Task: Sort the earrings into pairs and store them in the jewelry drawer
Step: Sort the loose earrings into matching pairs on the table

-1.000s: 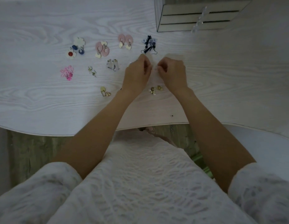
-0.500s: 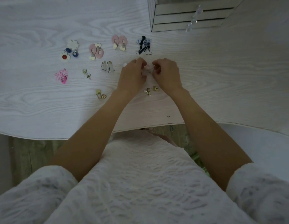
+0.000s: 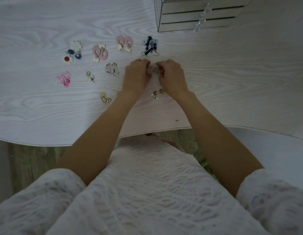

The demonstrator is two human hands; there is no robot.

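Note:
My left hand and my right hand sit side by side on the white table, fingers curled over a small pale earring that shows only faintly between them. Around them lie earring pairs: black and blue ones just beyond my fingers, pink discs, a second pink pair, clear drops, small studs, gold pieces, pearl and gold ones by my right wrist. The mirrored jewelry drawer box stands at the back right, drawers closed.
A white flower pair with blue and red beads and a bright pink pair lie far left. The table's front edge curves just before my lap. A white chair seat shows lower right.
Both hands have come down closer to the table and drawn nearer each other around the small pale earring. The other earrings have not moved.

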